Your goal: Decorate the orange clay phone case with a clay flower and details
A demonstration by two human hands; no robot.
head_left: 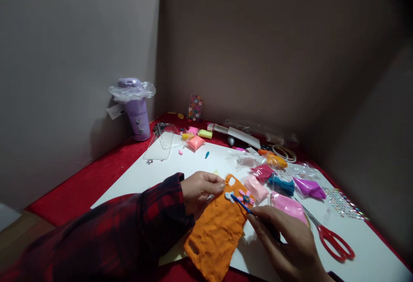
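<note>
A phone case covered in lumpy orange clay (219,234) is tilted above the white sheet. My left hand (201,189) grips its upper left edge between thumb and fingers. Near the case's top sit a pink clay flower (245,196) with a dark centre and a pale blue clay piece (229,196). My right hand (287,239) is closed around a thin blue modelling tool (242,205). The tool's tip touches or is right beside the pale blue piece. The rest of the tool is mostly hidden in my fingers.
Several bags of coloured clay, such as a purple one (309,188) and a teal one (281,184), lie right of the case. Red-handled scissors (335,241) and stick-on gems (343,204) are farther right. Behind are a clear phone case (161,144) and a lilac tumbler (138,118).
</note>
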